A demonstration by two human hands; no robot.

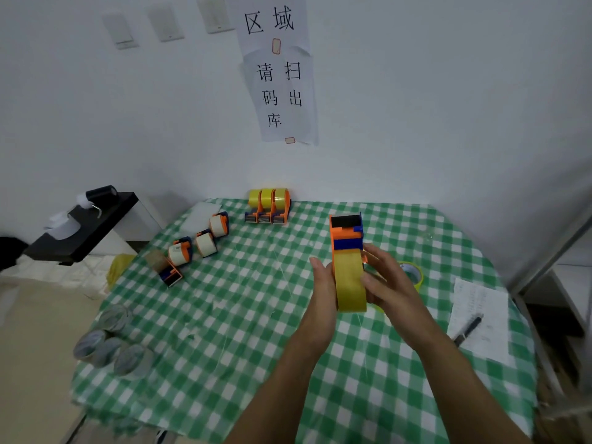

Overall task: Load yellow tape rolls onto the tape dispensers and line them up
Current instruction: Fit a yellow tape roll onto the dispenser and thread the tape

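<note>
Roll going onto dispenser no. 4, both hands on it, mid-table.

Left hand (323,283) flat against the near side of the orange-and-blue dispenser (346,233), steadying it; right hand (384,280) cupped round the far side of the yellow tape roll (350,288), fingers curled on it, pressing it toward the hub. Looks like the seating step: roll's on the frame, but can't tell if it's fully home. Three loaded dispensers (268,206) already sit side by side at the back edge of the checked tablecloth (224,315). Four w/ white or clear rolls (195,248) lie scattered left, a spare yellow roll (413,274) just behind the right hand. Next, prob.: push roll flush, feed the tape end up to the cutter, then set it beside the back row, same facing.
</note>
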